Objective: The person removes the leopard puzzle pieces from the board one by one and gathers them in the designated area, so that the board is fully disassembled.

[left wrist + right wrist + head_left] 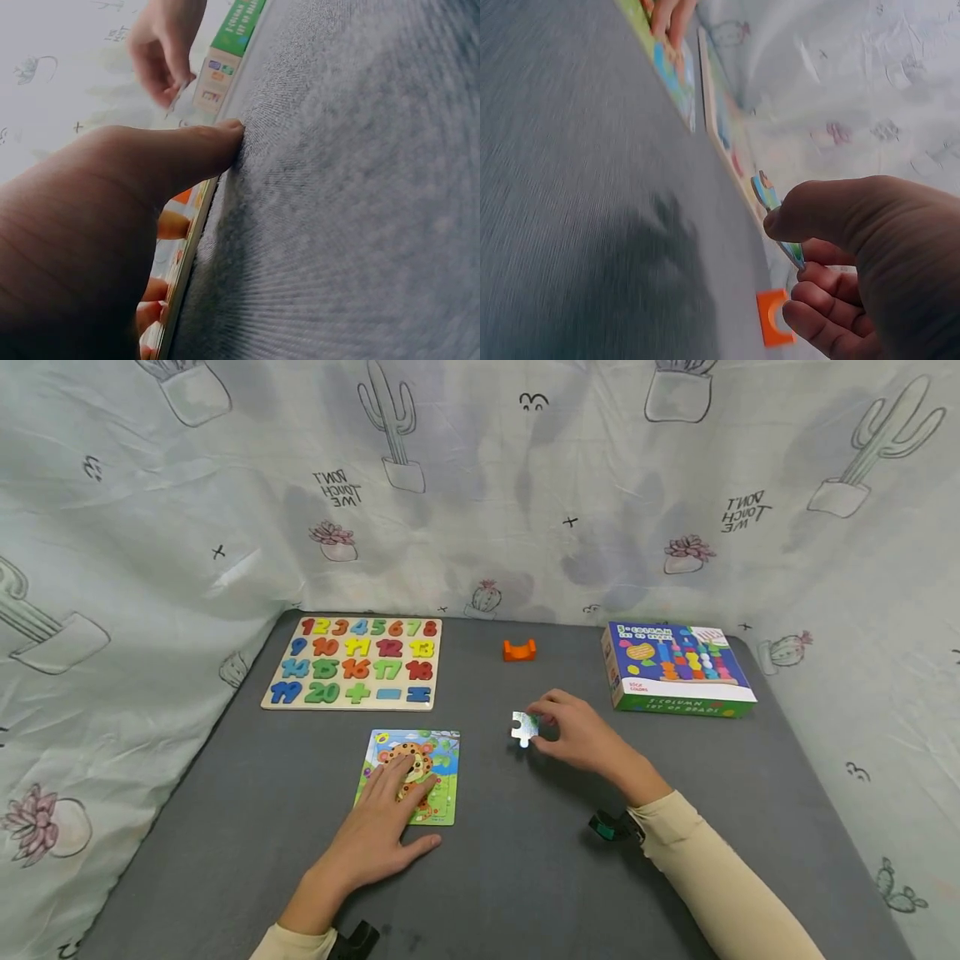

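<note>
A jigsaw puzzle with a cartoon leopard (446, 789) lies on the grey table. My left hand (378, 835) rests on its lower left part with fingers spread, covering some of the picture. In the left wrist view, the thumb (199, 146) touches the table beside the puzzle's edge. Right of the puzzle, my right hand (581, 735) pinches a puzzle piece (522, 730) between thumb and fingers, above the tabletop. The right wrist view has this puzzle piece (764, 193) tilted nearly edge-on, with blue and green print on it.
Behind the puzzle lies a wooden number board (337, 706) with coloured numerals. An orange notched block (519, 651) sits at the back middle. A boxed bead set (678, 672) is at the back right. Patterned white cloth (480, 485) hangs around the table's back and sides.
</note>
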`<state>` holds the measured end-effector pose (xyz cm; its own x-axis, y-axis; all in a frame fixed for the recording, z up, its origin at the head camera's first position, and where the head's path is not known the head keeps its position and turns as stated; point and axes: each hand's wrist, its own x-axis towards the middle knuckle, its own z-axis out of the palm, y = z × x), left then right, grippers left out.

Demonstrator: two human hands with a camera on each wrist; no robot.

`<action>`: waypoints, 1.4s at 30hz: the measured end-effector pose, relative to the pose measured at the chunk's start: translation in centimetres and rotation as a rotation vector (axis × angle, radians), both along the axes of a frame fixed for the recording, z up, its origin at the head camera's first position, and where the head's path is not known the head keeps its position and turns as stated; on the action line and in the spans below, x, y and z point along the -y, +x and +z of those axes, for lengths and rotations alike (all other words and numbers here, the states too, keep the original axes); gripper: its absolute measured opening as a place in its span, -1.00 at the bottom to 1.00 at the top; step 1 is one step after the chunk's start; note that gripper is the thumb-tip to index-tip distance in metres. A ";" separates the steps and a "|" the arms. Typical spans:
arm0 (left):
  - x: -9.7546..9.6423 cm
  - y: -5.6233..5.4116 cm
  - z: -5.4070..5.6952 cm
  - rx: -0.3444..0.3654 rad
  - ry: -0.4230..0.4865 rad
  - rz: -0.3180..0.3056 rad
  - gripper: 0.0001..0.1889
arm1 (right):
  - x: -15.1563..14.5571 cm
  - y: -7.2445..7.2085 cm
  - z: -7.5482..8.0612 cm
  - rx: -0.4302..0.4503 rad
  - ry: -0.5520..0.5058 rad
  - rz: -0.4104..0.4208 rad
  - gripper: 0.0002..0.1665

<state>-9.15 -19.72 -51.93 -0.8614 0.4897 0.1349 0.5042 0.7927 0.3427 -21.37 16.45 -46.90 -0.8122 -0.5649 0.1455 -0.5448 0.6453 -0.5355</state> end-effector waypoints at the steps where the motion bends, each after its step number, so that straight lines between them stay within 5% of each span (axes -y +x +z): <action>1: 0.0 0.1 0.0 0.003 0.000 0.000 -0.15 | -0.6 0.2 0.0 0.000 0.000 -0.007 -0.52; 9: 0.2 0.7 -0.4 0.021 0.013 0.011 -0.14 | -4.0 1.3 -1.3 -0.016 0.013 -0.054 -0.54; 28: 0.2 0.8 -0.1 0.041 0.067 0.031 -0.15 | -7.3 0.8 -3.7 -0.006 0.034 -0.076 -0.56; 42: 0.9 -0.3 1.6 0.188 0.152 0.042 -0.32 | -7.6 0.1 -3.5 -0.016 0.030 -0.091 -0.47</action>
